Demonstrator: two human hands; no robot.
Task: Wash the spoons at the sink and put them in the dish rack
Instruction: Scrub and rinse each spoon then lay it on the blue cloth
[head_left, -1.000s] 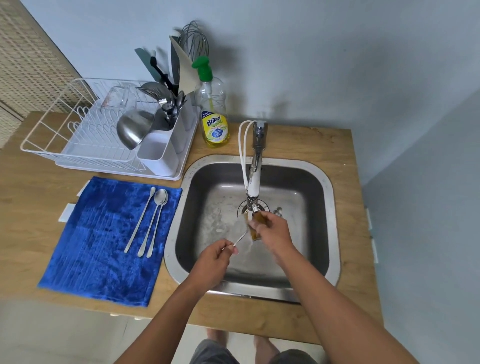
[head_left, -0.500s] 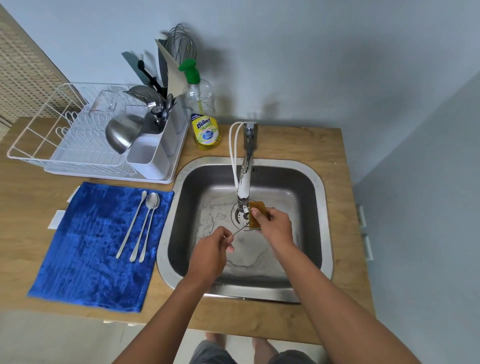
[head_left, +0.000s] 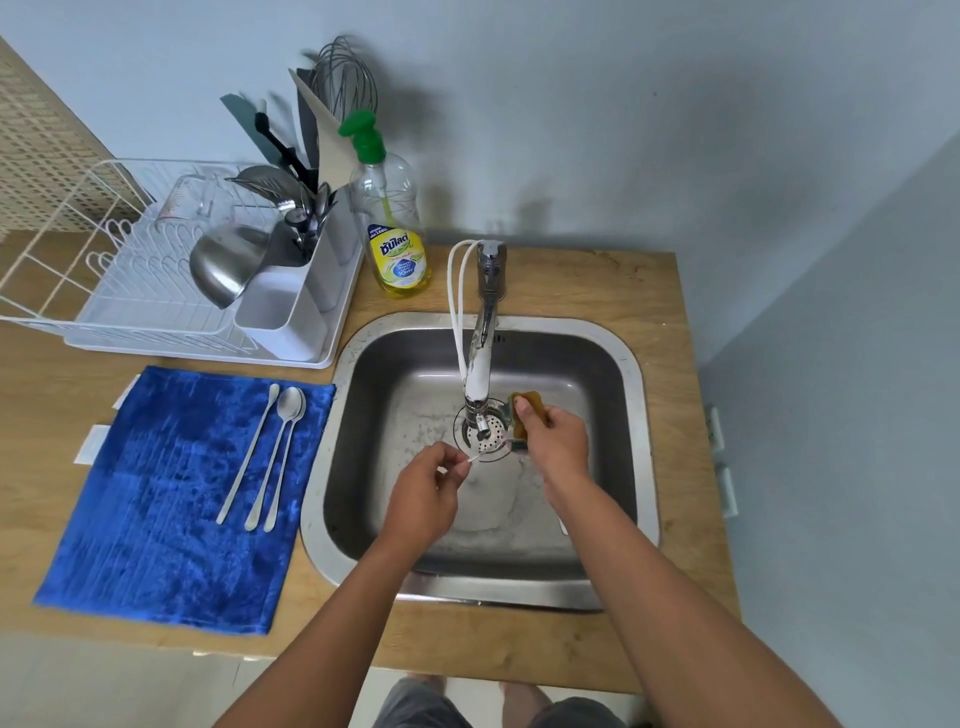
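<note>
Over the square steel sink (head_left: 631, 364), the left hand (head_left: 423, 499) pinches one thin steel spoon (head_left: 477, 457) by its handle; its bowl is hidden in the yellow sponge (head_left: 530, 408) that the right hand (head_left: 558, 441) grips. Left of the sink, three long steel spoons (head_left: 270, 457) lie on the blue cloth (head_left: 156, 493), beyond it the white wire dish rack (head_left: 130, 291).

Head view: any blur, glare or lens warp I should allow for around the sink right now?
Head view: wide-angle warp bows the counter edge and dish rack. The whisk and utensils behind the rack look smeared. Soft glare lies on the sink rim and faucet. The spoon in the left hand is thin and partly hidden; the right hand covers most of the sponge.
</note>
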